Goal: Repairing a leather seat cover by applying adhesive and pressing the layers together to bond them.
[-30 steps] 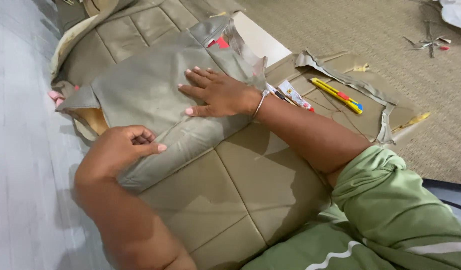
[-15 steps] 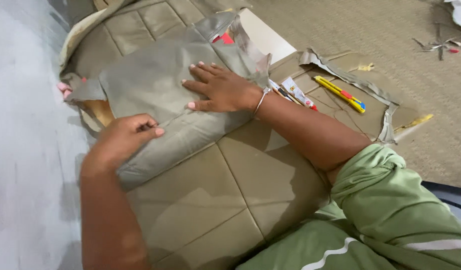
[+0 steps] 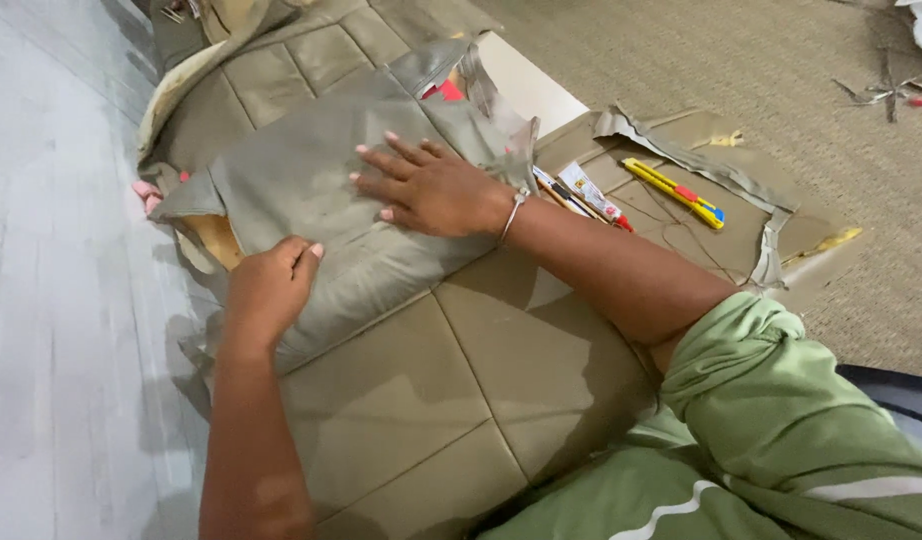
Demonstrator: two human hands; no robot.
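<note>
A loose grey-green leather piece point(image 3: 311, 185) lies on top of a larger quilted leather seat cover point(image 3: 461, 380) of the same colour. My right hand point(image 3: 431, 188), with a thin bracelet at the wrist, lies flat on the piece, its fingers spread and pointing left. My left hand point(image 3: 271, 288) is curled into a fist on the piece's near edge and seems to pinch the leather between thumb and fingers. Yellow foam point(image 3: 219, 238) shows under the piece's left corner. A red mark point(image 3: 447, 91) sits near its far corner.
Right of the cover, a flat cardboard sheet point(image 3: 681, 225) carries a yellow utility knife point(image 3: 673, 192), a small tube point(image 3: 593, 190), pencils and cut leather strips point(image 3: 701, 160). Scissors point(image 3: 886, 93) lie far right on the woven carpet. Pale floor point(image 3: 61, 300) runs along the left.
My left hand has slid a little toward the piece's near edge and its thumb has tucked in. My right hand stays flat on the leather.
</note>
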